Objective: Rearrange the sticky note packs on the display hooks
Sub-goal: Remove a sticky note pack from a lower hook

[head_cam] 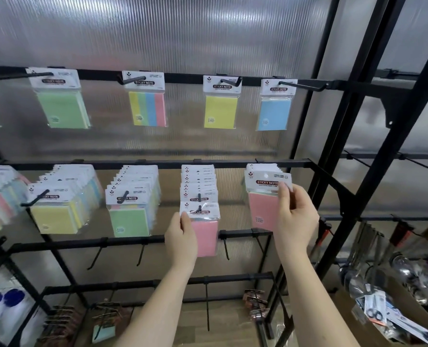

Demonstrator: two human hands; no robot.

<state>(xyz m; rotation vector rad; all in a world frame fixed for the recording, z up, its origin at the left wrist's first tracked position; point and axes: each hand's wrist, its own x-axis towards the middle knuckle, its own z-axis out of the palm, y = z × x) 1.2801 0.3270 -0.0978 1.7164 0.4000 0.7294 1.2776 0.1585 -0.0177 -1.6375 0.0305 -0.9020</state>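
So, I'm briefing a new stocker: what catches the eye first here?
Both hands, mid-frame: the left hand grips a pink pack on the middle row, and the right hand pinches another pink pack by its header. Above hang four single packs on the top rail.

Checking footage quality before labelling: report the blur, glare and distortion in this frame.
Head view: wide-angle bending bows the black rack posts at right; motion blur smears the left green pack; glare streaks the ribbed backing panel; left hand, right hand and centre pink pack stay fairly sharp.

Bright backlit glare, blurred warped edges
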